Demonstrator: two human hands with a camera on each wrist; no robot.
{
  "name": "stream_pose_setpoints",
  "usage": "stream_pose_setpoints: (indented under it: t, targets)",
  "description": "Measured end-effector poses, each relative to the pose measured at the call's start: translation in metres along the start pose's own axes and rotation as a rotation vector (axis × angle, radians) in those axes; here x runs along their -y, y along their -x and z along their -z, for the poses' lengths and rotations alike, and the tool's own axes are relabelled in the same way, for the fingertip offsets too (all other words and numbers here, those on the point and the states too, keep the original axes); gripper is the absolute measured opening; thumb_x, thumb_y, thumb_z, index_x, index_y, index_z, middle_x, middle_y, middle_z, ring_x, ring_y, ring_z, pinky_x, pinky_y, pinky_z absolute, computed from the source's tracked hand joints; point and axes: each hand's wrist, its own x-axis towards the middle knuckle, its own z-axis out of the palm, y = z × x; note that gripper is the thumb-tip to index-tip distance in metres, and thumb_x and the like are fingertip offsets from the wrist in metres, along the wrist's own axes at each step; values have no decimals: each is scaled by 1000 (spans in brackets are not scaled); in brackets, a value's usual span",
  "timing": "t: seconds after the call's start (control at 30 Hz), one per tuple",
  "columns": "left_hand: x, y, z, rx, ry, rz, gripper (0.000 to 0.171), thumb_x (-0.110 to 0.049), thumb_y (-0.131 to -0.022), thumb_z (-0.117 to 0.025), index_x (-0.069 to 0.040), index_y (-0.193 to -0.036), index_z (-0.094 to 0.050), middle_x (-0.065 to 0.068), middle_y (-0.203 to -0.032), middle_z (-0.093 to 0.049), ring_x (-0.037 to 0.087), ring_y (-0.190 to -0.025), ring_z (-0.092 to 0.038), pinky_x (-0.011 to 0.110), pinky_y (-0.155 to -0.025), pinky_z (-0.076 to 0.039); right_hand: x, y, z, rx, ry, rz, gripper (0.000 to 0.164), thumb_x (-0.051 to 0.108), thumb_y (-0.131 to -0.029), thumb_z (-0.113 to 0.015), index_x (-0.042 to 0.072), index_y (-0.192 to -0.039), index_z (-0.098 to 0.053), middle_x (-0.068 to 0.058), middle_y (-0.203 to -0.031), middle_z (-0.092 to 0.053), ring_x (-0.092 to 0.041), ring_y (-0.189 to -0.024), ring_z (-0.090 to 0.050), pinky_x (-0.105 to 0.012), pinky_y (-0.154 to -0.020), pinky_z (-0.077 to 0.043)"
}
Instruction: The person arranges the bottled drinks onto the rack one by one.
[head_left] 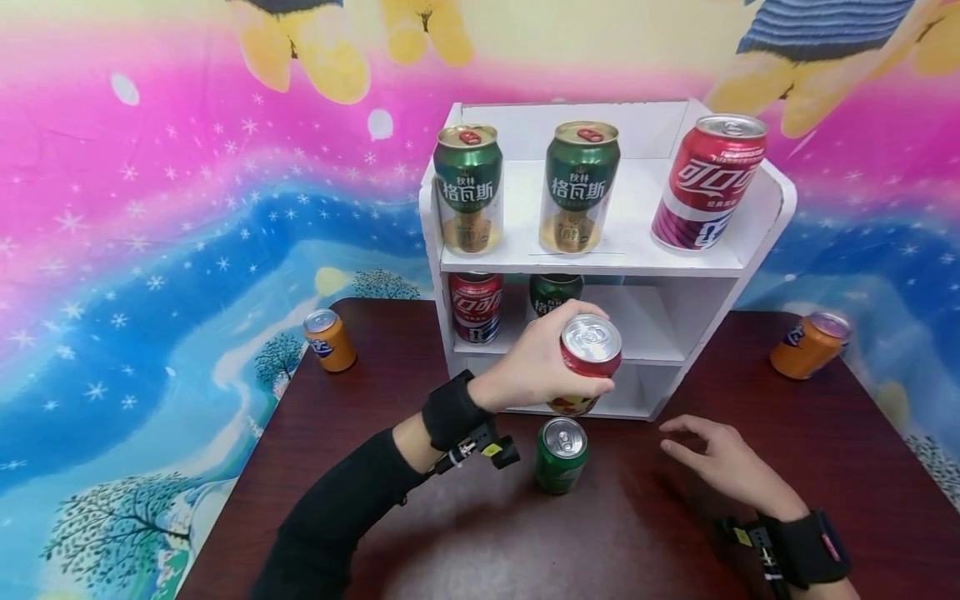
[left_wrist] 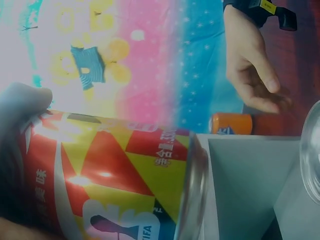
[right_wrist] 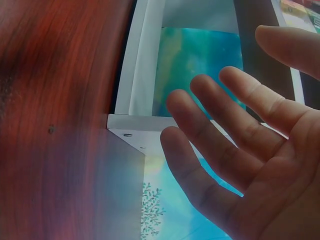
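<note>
My left hand (head_left: 531, 360) grips a red and yellow soda can (head_left: 591, 340) in front of the shelf's middle opening. In the left wrist view the patterned side of this soda can (left_wrist: 110, 172) fills the lower left, with fingers about it. On the table just below stands a green can (head_left: 561, 457), upright. Right of that can, my right hand (head_left: 726, 460) hovers near the shelf's lower right corner, holding nothing. Its fingers (right_wrist: 215, 120) are spread and loosely bent in the right wrist view.
The white shelf (head_left: 637, 265) carries two green-and-gold cans (head_left: 468, 187) and a red can (head_left: 708, 183) on top. Its middle level holds another red can (head_left: 477, 308) and a partly hidden green can (head_left: 555, 292). Orange cans stand far left (head_left: 330, 340) and far right (head_left: 810, 345).
</note>
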Motion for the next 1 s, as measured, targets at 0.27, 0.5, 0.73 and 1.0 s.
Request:
stream_pose_setpoints:
  t: [0.27,0.5,0.73,1.0]
  targets:
    - [-2,-28,-15,-23,-59,-15,65,-18,-72,-82,-11,-125,-46,1,-111,-56,6,-95,-55,21,-78,-48,-2,0,2,3,3,-1,28,30,-91,-63,9,-109,-66,-5,-102,-65,-23,-93,-61,-44,-74,-52]
    - [0,-46,-22,-31,-82,17,67,-21,-72,-82,-11,-126,-45,2,-111,-57,7,-93,-54,20,-75,-47,-3,1,1,6,3,1,27,28,-92,-63,8,-109,-66,-2,-100,-65,-22,-92,-61,-41,-73,-52]
    - [2,-56,-26,-31,-86,65,69,-21,-71,-83,-12,-128,-45,1,-111,-58,6,-92,-55,20,-75,-47,-5,2,0,1,7,-5,27,29,-92,-63,8,-109,-66,-2,-101,-65,-22,-92,-61,-42,-74,-52]
    - [5,-69,-32,-36,-100,88,72,-23,-72,-82,-10,-131,-43,0,-112,-58,5,-92,-55,18,-76,-46,-6,2,1,2,12,0,27,29,-92,-63,8,-109,-66,-2,-101,-66,-20,-91,-60,-41,-73,-52]
